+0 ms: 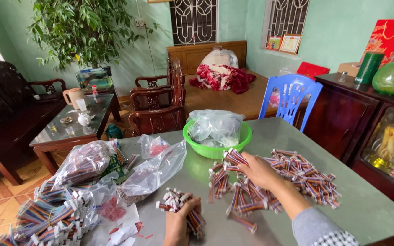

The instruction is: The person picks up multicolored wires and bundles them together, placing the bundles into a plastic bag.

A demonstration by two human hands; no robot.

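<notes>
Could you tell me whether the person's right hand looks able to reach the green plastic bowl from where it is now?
Probably yes. The right hand rests on the loose pile of striped ribbon cables, just short of the green plastic bowl, with nothing between them. It already grips a few cables.

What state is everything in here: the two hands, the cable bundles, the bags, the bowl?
Left hand: closed around a bunch of rainbow ribbon cables.
Right hand: resting on the loose pile of rainbow ribbon cables, fingers on some.
Clear plastic bag: open, lying slack.
Green plastic bowl: upright, filled with clear bags.
Blue plastic chair: upright, unoccupied.
</notes>
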